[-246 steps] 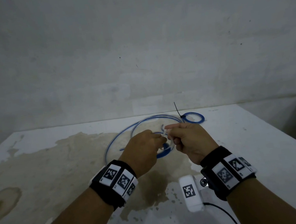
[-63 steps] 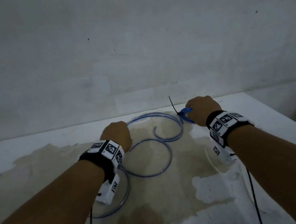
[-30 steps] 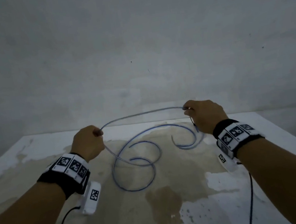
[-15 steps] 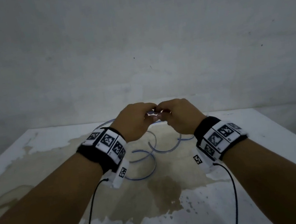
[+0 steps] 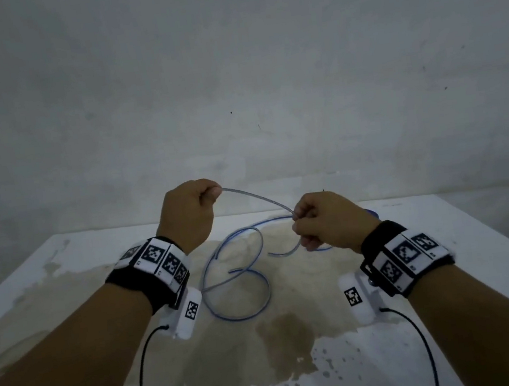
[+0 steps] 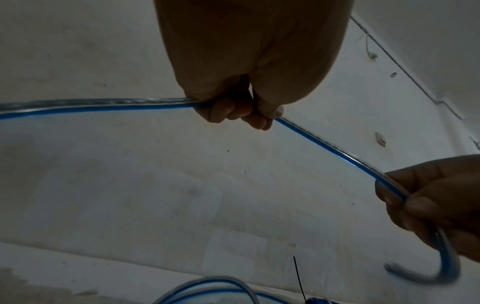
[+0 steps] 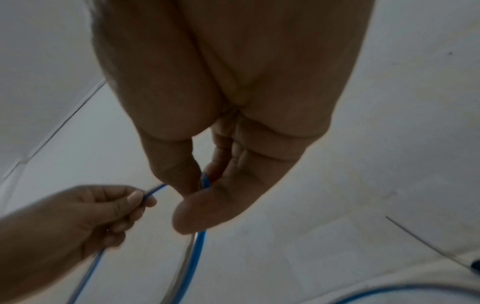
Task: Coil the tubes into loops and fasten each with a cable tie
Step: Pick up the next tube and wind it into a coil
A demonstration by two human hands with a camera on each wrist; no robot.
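A clear tube with a blue stripe [image 5: 257, 197] spans the air between both hands above the table. My left hand [image 5: 211, 194] is raised and pinches the tube between thumb and fingers [image 6: 249, 115]. Lower and to the right, my right hand [image 5: 297, 219] grips the tube near its free end, which curls out below the fist [image 6: 441, 275]. The rest of the tube lies in loose curls on the table [image 5: 259, 289]. A black cable tie [image 6: 298, 279] sticks up from a small blue coil that is mostly hidden behind my right hand.
The white table [image 5: 448, 248] has a large brown stain in its middle and ends at a grey wall. Its right edge falls off near my right forearm. Black cords hang from both wrist cameras.
Half a second ago both hands were touching at the tube. My left hand has since risen and moved left, drawing out a stretch of tube between the hands.
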